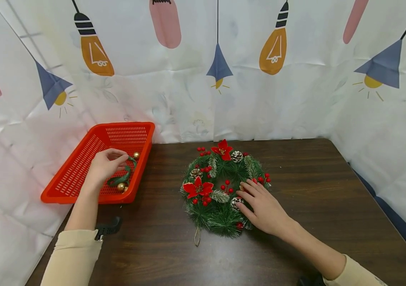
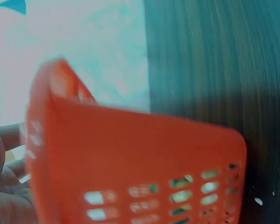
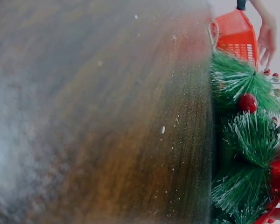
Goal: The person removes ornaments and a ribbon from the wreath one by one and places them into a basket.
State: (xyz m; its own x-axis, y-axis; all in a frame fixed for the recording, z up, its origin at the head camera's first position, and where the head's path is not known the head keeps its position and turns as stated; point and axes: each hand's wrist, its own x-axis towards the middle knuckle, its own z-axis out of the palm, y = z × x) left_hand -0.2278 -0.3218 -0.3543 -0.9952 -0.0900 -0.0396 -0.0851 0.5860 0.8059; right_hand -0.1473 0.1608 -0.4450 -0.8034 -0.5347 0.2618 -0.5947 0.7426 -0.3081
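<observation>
My left hand (image 1: 105, 163) reaches over the red plastic basket (image 1: 72, 174), its thumb and fingers pinching the upper end of a green ribbon (image 1: 126, 172). The rest of the ribbon hangs in a curl down inside the basket. Gold balls (image 1: 121, 186) lie in there beside it. My right hand (image 1: 265, 206) rests with spread fingers on the right side of a green Christmas wreath (image 1: 224, 222), which lies flat on the table. Red poinsettias (image 1: 198, 187), red berries and pinecones (image 1: 236, 156) decorate the wreath. In the left wrist view the basket wall (image 2: 130, 149) hides most of the hand's work.
The basket stands at the left back of the dark wooden table (image 1: 160, 246). A twine loop (image 1: 197, 237) sticks out from the wreath's front. Behind the table hangs a white cloth (image 1: 188, 99) printed with lamps and bulbs.
</observation>
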